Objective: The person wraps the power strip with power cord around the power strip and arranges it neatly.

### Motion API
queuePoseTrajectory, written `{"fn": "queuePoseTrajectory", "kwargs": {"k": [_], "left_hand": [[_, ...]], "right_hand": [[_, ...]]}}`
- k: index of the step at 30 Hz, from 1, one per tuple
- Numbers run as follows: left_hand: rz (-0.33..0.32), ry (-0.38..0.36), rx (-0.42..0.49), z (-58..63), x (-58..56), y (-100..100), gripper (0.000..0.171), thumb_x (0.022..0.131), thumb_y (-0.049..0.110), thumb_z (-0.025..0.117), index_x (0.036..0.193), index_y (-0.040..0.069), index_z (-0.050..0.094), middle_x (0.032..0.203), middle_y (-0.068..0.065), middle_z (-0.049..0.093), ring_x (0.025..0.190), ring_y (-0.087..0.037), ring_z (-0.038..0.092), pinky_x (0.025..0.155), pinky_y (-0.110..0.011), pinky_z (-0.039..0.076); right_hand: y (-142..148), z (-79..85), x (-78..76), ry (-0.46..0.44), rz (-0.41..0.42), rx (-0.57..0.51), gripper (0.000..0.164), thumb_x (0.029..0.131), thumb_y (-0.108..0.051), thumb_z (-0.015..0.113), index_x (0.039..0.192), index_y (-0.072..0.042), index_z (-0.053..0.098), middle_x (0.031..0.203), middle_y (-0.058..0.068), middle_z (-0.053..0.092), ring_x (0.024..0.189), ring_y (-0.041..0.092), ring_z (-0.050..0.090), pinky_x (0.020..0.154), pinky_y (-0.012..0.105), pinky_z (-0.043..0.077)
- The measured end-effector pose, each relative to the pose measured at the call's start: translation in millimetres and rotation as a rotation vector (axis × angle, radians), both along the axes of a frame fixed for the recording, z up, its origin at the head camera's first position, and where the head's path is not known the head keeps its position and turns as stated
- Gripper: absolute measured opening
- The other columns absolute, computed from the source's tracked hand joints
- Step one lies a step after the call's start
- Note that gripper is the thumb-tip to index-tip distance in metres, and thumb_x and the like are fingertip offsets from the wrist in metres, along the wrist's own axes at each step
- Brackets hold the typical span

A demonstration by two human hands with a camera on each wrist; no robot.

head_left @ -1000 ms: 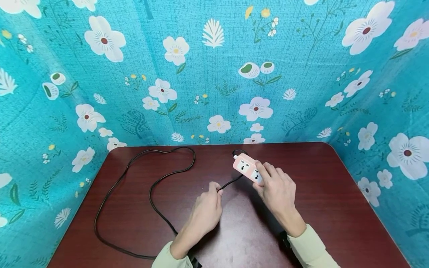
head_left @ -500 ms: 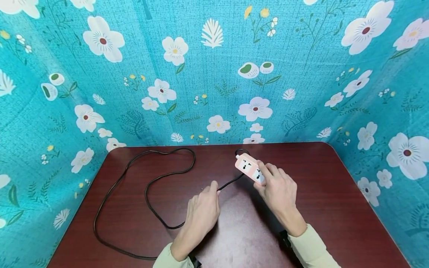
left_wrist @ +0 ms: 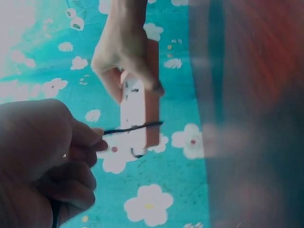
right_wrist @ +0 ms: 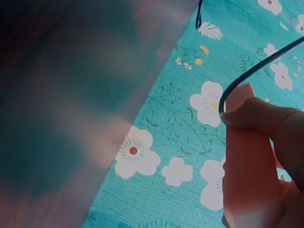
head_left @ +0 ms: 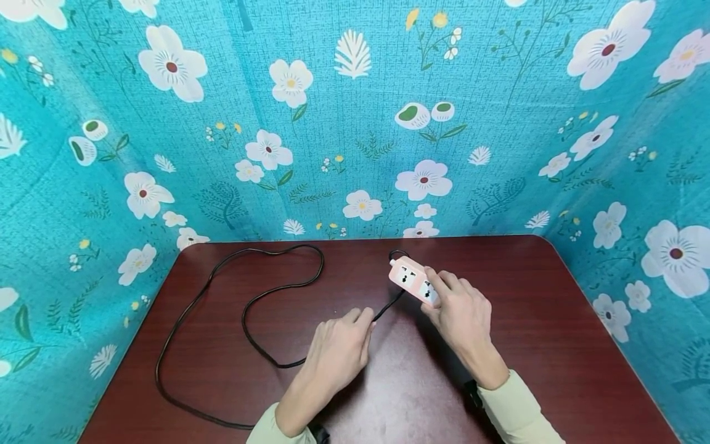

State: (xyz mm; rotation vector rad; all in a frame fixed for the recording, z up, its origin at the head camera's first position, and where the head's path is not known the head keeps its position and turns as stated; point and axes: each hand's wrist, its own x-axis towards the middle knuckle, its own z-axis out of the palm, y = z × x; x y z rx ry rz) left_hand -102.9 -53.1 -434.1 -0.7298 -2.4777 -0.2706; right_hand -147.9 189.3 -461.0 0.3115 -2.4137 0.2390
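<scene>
My right hand [head_left: 459, 311] holds a pink power strip [head_left: 410, 279] with white socket faces above the right-centre of the table. In the right wrist view, its thumb [right_wrist: 249, 114] presses on the side of the strip, right where the black cord [right_wrist: 266, 61] bends. My left hand [head_left: 339, 348] pinches the cord [head_left: 388, 304] a short way left of the strip, between thumb and fingers. In the left wrist view, that cord [left_wrist: 123, 130] crosses in front of the strip [left_wrist: 152, 107]. A small loop of cord [head_left: 398, 251] shows behind the strip's far end.
The rest of the cord [head_left: 185, 311] lies in a wide, loose loop over the left half of the dark red-brown table [head_left: 543, 308]. A blue flowered cloth [head_left: 310, 185] hangs behind the table and at both sides.
My left hand first shifts slightly left, then right, closer to the power strip, gripping the cord. The cord beside my left forearm has shifted forward. The right hand and strip stay nearly still.
</scene>
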Motion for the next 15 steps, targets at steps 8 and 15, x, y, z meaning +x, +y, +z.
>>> {"fn": "queuePoseTrajectory", "kwargs": {"k": [8,15], "left_hand": [[-0.144,0.157,-0.053,12.4,-11.7,-9,0.019,0.092,0.023,0.065,0.079,0.014,0.055,0.062,0.005,0.042,0.042,-0.009,0.042,0.039,-0.02,0.018],[-0.214,0.243,-0.086,22.1,-18.5,-14,0.017,0.098,0.022,0.057,0.083,0.015,0.057,0.065,0.005,0.044,0.045,-0.009,0.04,0.039,-0.02,0.02]], "right_hand": [[-3,-2.2,2.5,-0.01,0.035,0.055,0.079,0.053,-0.025,0.094,0.126,-0.021,0.066,0.102,0.005,0.069,0.074,0.026,0.062,0.057,0.041,0.051],[-9,-2.7,6.0,-0.059,0.055,0.073,0.077,0.055,-0.026,0.093,0.126,-0.021,0.065,0.104,0.005,0.07,0.076,0.025,0.063,0.057,0.041,0.051]]}}
